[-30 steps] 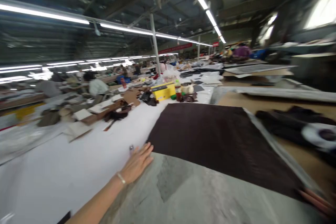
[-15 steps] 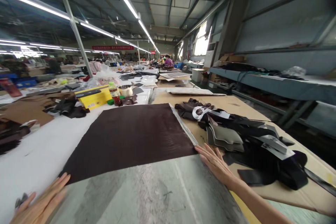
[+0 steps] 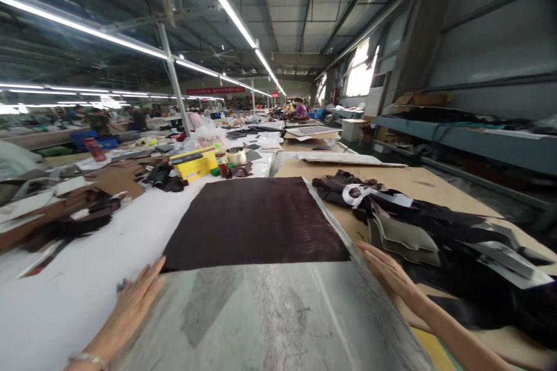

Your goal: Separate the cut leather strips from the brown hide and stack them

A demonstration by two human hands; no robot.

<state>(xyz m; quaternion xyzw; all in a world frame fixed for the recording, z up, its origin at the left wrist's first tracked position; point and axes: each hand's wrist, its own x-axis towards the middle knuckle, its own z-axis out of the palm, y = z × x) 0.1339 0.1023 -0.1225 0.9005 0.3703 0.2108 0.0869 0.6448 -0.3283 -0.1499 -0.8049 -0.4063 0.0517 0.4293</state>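
Note:
A dark brown sheet (image 3: 256, 223), leather-like, lies flat on a worn grey-green board (image 3: 243, 313). At its near left corner is my left hand (image 3: 137, 295), fingers stretched out and pointing forward along the board's edge. Something small and dark, partly hidden, shows by the left thumb. My right hand (image 3: 387, 269) is flat with straight fingers beside the board's right edge, close to the sheet's near right corner. Neither hand has its fingers wrapped round anything.
On the right, dark material pieces (image 3: 470, 255) and grey-green pads (image 3: 404, 237) lie on brown cardboard (image 3: 439, 185). Beyond the sheet stand a yellow box (image 3: 195, 165), a bottle (image 3: 221, 162) and a metal pot (image 3: 236, 155). Brown scraps (image 3: 87, 208) lie left on the white surface (image 3: 87, 295).
The view has turned left, so the scene sits further right. My right hand has shifted slightly off the sheet's corner to the board's side; my left hand stays by the left corner.

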